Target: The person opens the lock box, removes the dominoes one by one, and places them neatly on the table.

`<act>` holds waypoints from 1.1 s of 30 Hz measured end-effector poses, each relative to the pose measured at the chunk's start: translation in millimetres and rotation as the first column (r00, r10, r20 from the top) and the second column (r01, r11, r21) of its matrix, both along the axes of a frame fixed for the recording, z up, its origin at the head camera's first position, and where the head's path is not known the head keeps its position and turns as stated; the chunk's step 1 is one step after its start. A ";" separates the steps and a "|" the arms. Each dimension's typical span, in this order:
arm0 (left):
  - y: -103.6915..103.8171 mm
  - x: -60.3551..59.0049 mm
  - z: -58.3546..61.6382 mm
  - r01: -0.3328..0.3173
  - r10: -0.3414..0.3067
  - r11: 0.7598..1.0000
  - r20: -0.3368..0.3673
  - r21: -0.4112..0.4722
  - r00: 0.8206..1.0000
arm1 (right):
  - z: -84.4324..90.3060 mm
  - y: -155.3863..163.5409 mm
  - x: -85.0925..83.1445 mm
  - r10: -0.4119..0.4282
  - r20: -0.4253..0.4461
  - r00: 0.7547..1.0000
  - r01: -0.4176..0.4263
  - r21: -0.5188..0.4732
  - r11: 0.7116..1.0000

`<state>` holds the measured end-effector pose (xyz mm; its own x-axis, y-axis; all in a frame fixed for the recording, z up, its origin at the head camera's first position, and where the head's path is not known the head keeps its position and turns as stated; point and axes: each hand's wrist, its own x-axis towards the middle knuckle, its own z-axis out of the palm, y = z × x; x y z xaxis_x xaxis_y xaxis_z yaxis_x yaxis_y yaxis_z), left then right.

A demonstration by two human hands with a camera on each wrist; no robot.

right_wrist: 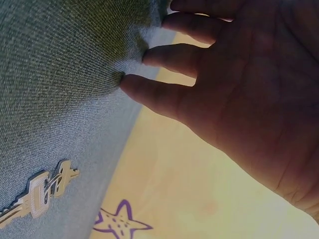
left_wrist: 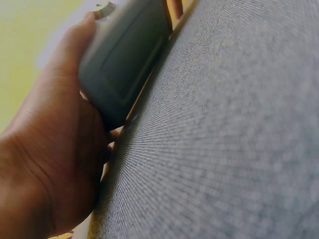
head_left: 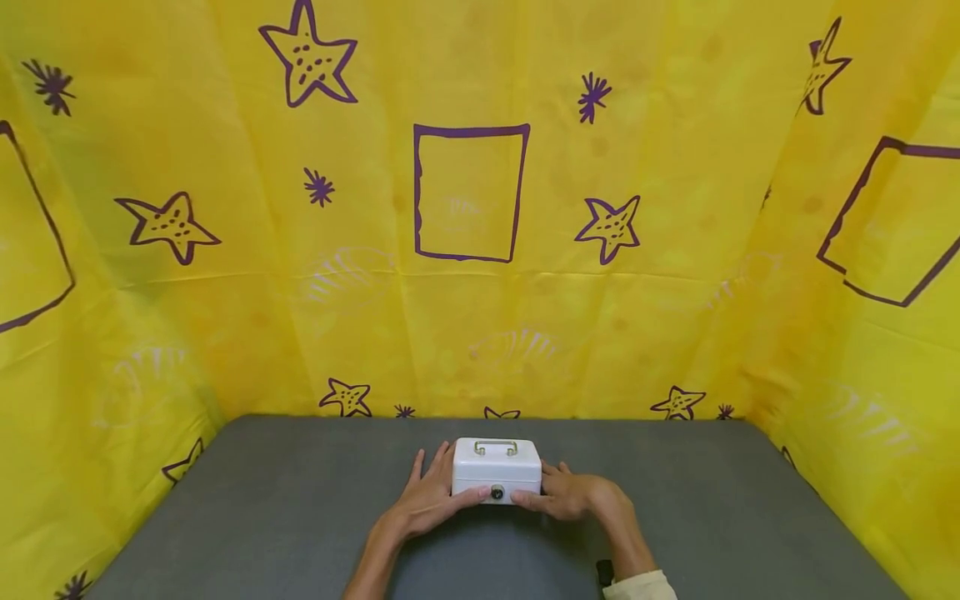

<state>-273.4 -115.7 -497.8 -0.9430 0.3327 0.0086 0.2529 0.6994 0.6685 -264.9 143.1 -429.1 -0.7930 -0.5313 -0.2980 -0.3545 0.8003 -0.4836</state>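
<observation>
A small white cash box (head_left: pixel 497 471) with a metal handle (head_left: pixel 496 447) on its lid and a round lock (head_left: pixel 497 492) on its front is between both hands, lid down. My left hand (head_left: pixel 432 493) grips its left side, thumb on the front face. On the opposite side, my right hand (head_left: pixel 570 493) holds it, thumb likewise on the front. The left wrist view shows the box's dark underside (left_wrist: pixel 127 59), its near part raised off the cloth. In the right wrist view, the right hand's fingers (right_wrist: pixel 159 94) look straight, tips at the cloth; the box does not show there.
Grey cloth (head_left: pixel 300 517) covers the table. Metal keys (right_wrist: pixel 40 194) lie on it in the right wrist view; I cannot make them out in the head view. Yellow curtains (head_left: pixel 465 333) with purple stars stand behind and on both sides.
</observation>
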 end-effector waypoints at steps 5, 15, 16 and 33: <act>-0.5 -0.1 2.2 0.002 -0.002 1.000 -0.015 -0.004 1.000 | -1.0 -1.3 -1.1 0.029 -0.001 1.000 -0.029 -0.020 0.999; -1.2 0.5 3.0 -0.009 0.009 1.000 -0.013 0.013 1.000 | 0.2 0.0 -2.6 0.057 -0.008 0.998 -0.057 -0.036 0.998; -1.3 1.2 3.2 -0.011 0.011 1.000 -0.009 0.009 1.000 | 0.4 0.2 -2.7 0.058 -0.008 0.998 -0.058 -0.035 0.998; -0.6 0.2 1.4 -0.014 0.014 1.000 0.003 -0.005 1.000 | -0.1 8.8 -7.0 0.079 0.012 0.997 -0.078 -0.099 0.992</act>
<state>-273.2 -116.3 -496.4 -0.9475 0.3197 0.0041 0.2412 0.7064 0.6654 -271.9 151.9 -429.2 -0.7432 -0.6191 -0.2537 -0.4057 0.7185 -0.5649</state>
